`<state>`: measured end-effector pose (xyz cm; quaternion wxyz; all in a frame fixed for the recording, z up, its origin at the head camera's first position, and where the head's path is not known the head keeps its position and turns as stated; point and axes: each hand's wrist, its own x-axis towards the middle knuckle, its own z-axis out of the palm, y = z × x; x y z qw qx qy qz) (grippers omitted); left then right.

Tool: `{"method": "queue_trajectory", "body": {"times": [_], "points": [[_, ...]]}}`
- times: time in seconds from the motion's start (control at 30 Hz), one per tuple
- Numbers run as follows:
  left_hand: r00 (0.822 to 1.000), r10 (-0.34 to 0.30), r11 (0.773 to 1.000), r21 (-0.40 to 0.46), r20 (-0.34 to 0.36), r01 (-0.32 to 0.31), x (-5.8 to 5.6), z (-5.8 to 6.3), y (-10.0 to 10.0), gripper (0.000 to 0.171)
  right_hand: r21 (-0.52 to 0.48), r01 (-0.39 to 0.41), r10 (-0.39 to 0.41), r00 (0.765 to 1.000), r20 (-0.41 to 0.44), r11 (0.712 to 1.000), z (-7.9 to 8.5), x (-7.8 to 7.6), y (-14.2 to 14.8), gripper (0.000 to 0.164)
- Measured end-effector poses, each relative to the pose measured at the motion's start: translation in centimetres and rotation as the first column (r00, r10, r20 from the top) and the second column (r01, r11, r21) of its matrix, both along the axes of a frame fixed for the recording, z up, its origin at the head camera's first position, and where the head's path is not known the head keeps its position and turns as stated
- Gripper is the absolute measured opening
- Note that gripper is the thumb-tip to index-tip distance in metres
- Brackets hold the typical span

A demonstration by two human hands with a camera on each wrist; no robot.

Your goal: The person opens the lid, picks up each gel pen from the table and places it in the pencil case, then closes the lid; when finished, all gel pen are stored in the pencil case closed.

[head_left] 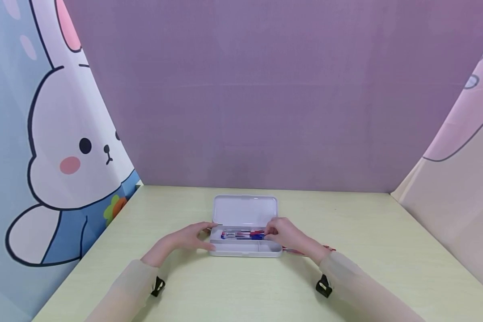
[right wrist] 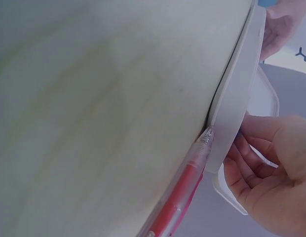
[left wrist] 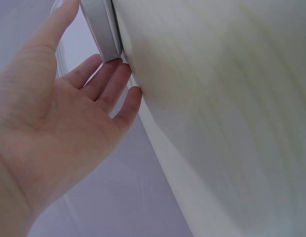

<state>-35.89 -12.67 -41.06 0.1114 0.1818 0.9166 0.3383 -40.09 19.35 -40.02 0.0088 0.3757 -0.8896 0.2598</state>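
A white pencil case lies with its lid raised behind it. Several pens, with red and blue parts, lie lengthwise in its rear compartment. My left hand holds the case's left end, thumb near the front corner and the other fingers along the end and back. In the left wrist view those fingertips touch the end wall. Reaching over the right end, my right hand pinches the end of a pen inside the case; its curled fingers hide most of that end.
On the table, a clear-bodied pen with a red core points its tip at the case's right end, partly under my right forearm. A purple panel stands behind the table, with printed cloth at the left side.
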Motion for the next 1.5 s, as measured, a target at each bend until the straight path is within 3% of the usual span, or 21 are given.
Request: {"method": "queue_trajectory", "body": {"times": [0.67,1.03,1.3,1.5], "points": [[1.0,-0.025,1.0,0.012,-0.013,0.025,0.1,-0.1,0.1,0.077,-0.003,-0.023,0.023,1.0,-0.008,1.0,-0.2,0.0,0.4,0.006],[1.0,0.003,1.0,-0.002,-0.005,-0.003,0.1,-0.1,0.0,0.078,-0.042,0.009,-0.007,0.998,0.057,0.999,1.1,-0.1,1.3,0.008],[1.0,0.005,1.0,-0.009,-0.005,-0.005,0.4,0.1,0.0,0.078,-0.088,-0.048,0.051,0.998,0.035,0.995,1.6,0.3,2.4,0.014],[1.0,0.0,1.0,-0.015,-0.013,0.0,0.3,0.1,0.1,0.078,-0.125,-0.027,0.03,0.999,0.02,0.992,1.9,0.7,3.3,0.018]]}}
